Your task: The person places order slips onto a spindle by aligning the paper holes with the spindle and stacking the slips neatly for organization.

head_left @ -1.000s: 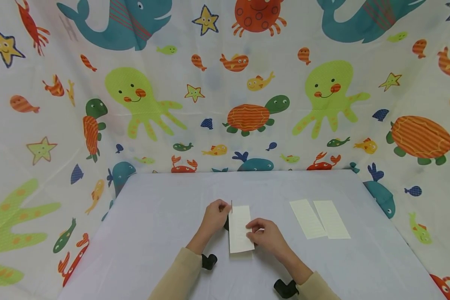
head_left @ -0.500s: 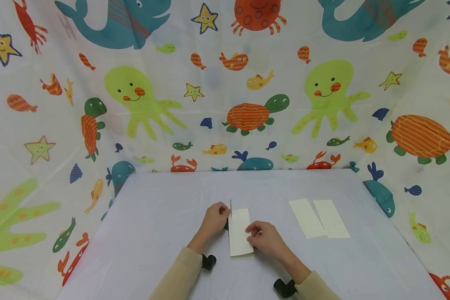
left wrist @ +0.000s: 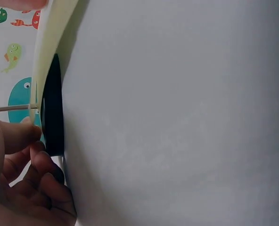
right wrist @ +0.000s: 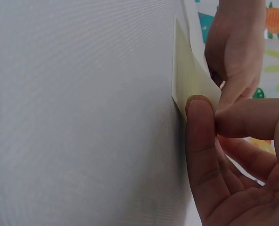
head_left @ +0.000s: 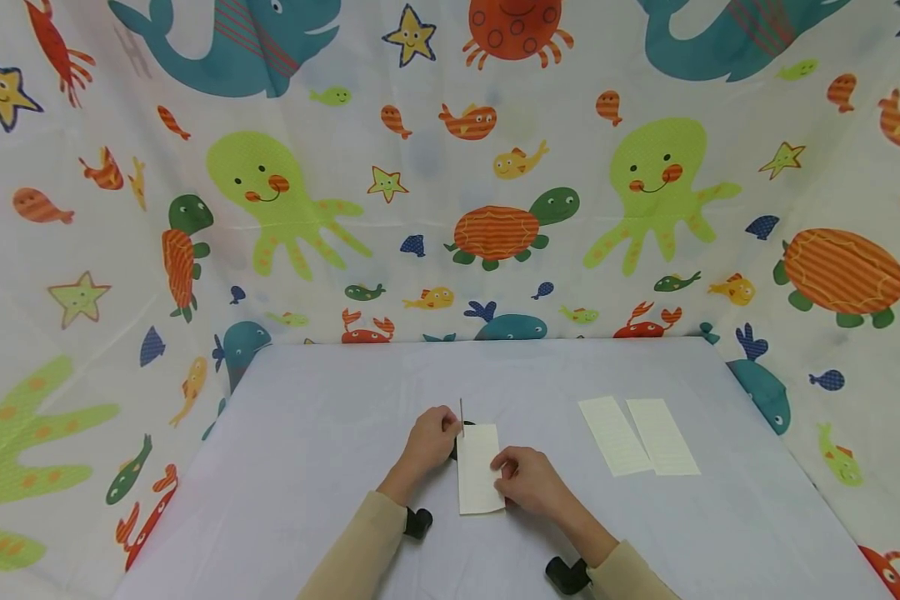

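Note:
A cream paper slip [head_left: 478, 468] stands in front of me between both hands, near the middle of the white table. My left hand [head_left: 429, 435] pinches its upper left edge, right beside a thin brown stick [head_left: 461, 412] that juts up past the paper's top. In the left wrist view this stick [left wrist: 12, 108] crosses the paper's edge above the thumb. At the lower right edge my right hand [head_left: 532, 479] holds the slip between thumb and finger. Behind the paper is a flat black object [left wrist: 53, 108], mostly hidden; its kind is unclear.
Two more cream paper slips [head_left: 615, 437] [head_left: 663, 437] lie side by side on the right of the white-covered table [head_left: 330, 392]. A curtain [head_left: 420, 100] printed with sea animals hangs behind it. Black wrist devices [head_left: 418, 524] sit on both wrists.
The paper slip has slid slightly down toward me with both hands, its lower edge settling near the table. A bit of the black object now shows above its top edge.

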Motion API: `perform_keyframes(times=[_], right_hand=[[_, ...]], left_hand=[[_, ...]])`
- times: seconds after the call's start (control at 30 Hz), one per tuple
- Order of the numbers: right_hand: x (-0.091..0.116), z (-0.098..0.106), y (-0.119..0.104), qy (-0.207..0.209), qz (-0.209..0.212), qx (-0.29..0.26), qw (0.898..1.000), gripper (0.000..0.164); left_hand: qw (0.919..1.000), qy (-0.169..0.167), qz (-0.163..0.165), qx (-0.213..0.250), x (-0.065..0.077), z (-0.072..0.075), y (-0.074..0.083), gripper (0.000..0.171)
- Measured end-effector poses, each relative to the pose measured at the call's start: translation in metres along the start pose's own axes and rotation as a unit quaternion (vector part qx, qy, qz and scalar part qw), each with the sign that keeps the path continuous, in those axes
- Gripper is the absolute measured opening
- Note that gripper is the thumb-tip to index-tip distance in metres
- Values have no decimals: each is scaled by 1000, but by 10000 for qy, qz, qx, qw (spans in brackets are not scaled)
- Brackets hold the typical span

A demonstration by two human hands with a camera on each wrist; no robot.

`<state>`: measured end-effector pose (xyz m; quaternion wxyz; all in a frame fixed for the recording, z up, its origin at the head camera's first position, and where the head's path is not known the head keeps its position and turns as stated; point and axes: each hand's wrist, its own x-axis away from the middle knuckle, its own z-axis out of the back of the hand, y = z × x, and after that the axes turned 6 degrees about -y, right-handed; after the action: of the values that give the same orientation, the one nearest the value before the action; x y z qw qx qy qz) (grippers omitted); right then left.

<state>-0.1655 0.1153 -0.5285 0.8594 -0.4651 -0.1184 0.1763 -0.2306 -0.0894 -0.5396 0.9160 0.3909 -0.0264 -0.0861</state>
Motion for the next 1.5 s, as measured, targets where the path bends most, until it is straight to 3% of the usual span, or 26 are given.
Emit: perform_keyframes(times=[0.47, 0.8, 0.97, 1.2, 1.5], right_hand=[[1, 2, -2, -345, -51, 16, 9994, 19], [-1, 3, 0, -415, -77, 23, 9991, 20], [-1, 4, 0, -472, -122, -8, 9988, 20], [-1, 5, -2, -512, -175, 34, 9985, 21], [1, 7, -3, -552, -210, 9, 9983, 20]], left_hand=[[9973, -77, -123, -720, 4, 3, 8, 11], [9993, -12, -138, -348, 6, 6, 5, 8], [9988, -92, -189, -444, 11, 7, 3, 10], [9972, -505, -194, -526, 17, 7, 1, 12], [9950, -577, -234, -786, 18, 7, 0, 18]])
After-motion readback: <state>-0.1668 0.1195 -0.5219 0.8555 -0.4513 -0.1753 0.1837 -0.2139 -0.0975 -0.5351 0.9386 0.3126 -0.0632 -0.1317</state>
